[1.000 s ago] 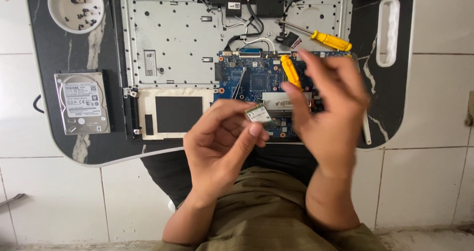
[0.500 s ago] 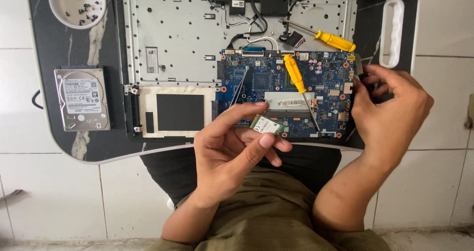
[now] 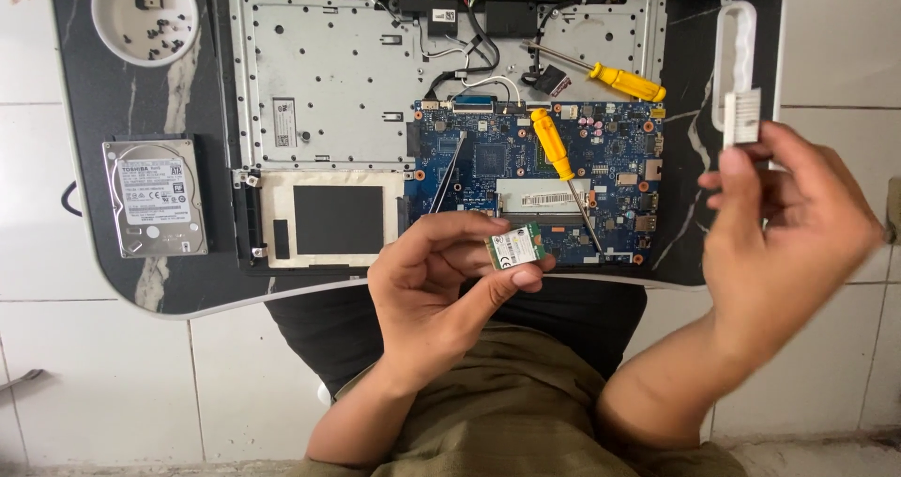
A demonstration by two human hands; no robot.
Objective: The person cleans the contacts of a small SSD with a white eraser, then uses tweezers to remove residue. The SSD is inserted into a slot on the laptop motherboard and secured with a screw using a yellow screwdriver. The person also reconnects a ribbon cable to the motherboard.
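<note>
Left hand [image 3: 441, 289] pinching, right hand [image 3: 788, 228] raised.

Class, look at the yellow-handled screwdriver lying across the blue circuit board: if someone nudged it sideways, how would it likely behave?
The screwdriver has a rounded handle and thin shaft, so it would probably roll. It looks rigid, unlikely to bend. Resting on the bumpy circuit board, it may catch on components rather than slide smoothly.
</note>
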